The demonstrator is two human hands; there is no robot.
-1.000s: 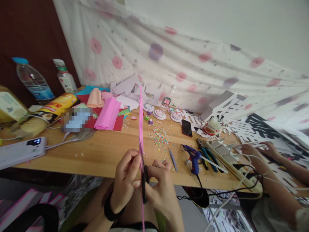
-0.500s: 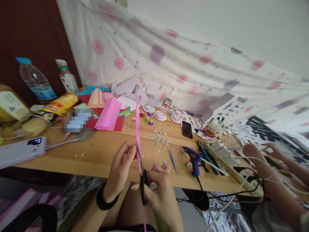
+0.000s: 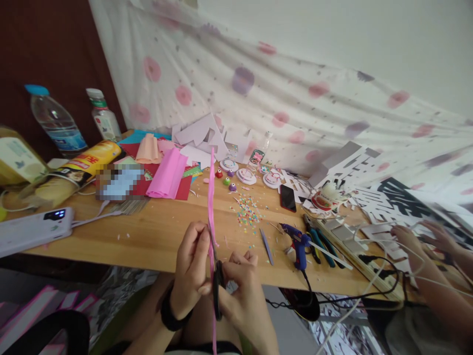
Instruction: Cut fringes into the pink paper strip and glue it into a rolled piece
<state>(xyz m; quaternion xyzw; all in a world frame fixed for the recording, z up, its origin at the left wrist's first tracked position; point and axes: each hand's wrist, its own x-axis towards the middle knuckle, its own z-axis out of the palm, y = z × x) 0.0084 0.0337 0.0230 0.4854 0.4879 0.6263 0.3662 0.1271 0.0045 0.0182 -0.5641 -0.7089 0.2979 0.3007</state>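
My left hand (image 3: 192, 266), with a black band at the wrist, pinches a long pink paper strip (image 3: 211, 199) that stands upright above the table's front edge. Around the black handles of a pair of scissors (image 3: 218, 291) my right hand (image 3: 242, 281) is closed. The blades point away from me and lie along the strip, right beside my left fingertips. A narrow pink tail of the strip hangs below the scissors toward my lap. Whether the blades are fully closed is hard to make out.
A hot glue gun (image 3: 297, 241), pliers (image 3: 325, 246) and a purple tweezer-like stick (image 3: 266, 246) lie to the right. Colourful beads (image 3: 247, 209) are scattered mid-table. Pink crepe paper (image 3: 168, 172) and bottles (image 3: 57, 121) are at left. Another person's hands (image 3: 410, 241) work at far right.
My left hand has shifted slightly right and sits closer to my right hand. The strip has bent a little, and the other person's hands have moved right.
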